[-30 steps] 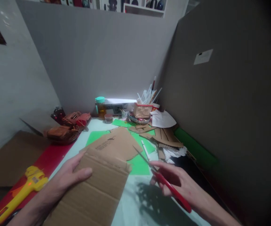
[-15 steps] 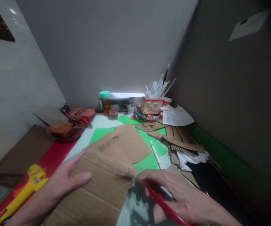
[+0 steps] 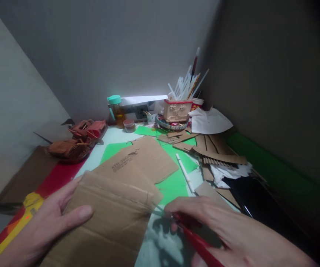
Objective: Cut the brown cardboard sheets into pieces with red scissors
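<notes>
My left hand (image 3: 57,218) grips the left edge of a brown cardboard piece (image 3: 107,222), its thumb lying across the top face. In my right hand (image 3: 212,222) is a pair of red-handled scissors (image 3: 196,241). Their thin blades reach the cardboard's right edge near its far corner; blur hides how far they are apart. Beyond the held piece lies a flat cardboard sheet (image 3: 146,159) with dark printing, resting on green paper (image 3: 173,189).
A yellow glue gun (image 3: 18,226) lies at left, near reddish model cars (image 3: 87,129). At the back stand a teal-lidded bottle (image 3: 117,111) and a box (image 3: 178,111) of white sticks. Cardboard scraps (image 3: 218,155), a white pen (image 3: 185,172) and a black panel (image 3: 257,204) are at right.
The view has shifted slightly. My left hand and the cardboard sit a little further left, while my right hand with the scissors has moved right and nearer.
</notes>
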The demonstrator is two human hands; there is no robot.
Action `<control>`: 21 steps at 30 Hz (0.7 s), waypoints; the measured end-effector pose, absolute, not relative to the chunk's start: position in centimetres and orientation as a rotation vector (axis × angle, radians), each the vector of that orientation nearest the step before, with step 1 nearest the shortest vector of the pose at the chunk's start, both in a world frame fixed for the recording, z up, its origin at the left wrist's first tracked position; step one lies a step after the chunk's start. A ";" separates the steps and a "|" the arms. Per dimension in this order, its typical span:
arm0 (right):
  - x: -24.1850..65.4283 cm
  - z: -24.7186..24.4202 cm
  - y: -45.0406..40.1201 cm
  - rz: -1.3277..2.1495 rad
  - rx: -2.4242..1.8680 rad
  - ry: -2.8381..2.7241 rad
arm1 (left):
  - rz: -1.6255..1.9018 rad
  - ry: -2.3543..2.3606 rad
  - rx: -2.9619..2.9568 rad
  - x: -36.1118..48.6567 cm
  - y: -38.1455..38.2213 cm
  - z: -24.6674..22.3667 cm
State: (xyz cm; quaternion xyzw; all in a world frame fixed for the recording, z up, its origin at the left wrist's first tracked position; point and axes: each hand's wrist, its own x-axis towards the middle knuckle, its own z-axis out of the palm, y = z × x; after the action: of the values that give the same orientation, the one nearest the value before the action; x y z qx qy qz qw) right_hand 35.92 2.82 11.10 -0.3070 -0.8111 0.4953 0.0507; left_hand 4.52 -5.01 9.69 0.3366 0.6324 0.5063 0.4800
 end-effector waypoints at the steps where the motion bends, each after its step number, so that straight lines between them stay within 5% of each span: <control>1: 35.8 11.0 2.7 1.515 -0.939 -2.474 | 1.246 1.557 0.807 4.6 -5.1 9.8; 21: 35.1 10.5 2.8 1.537 -1.001 -2.468 | 1.257 1.606 0.736 5.2 -4.8 9.5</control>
State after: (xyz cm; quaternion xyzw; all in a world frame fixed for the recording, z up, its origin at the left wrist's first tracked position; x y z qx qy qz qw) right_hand 35.08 2.83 10.51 -0.3254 -0.8023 0.4994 0.0332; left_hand 5.20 -4.79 9.50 0.3002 0.6546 0.5126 0.4677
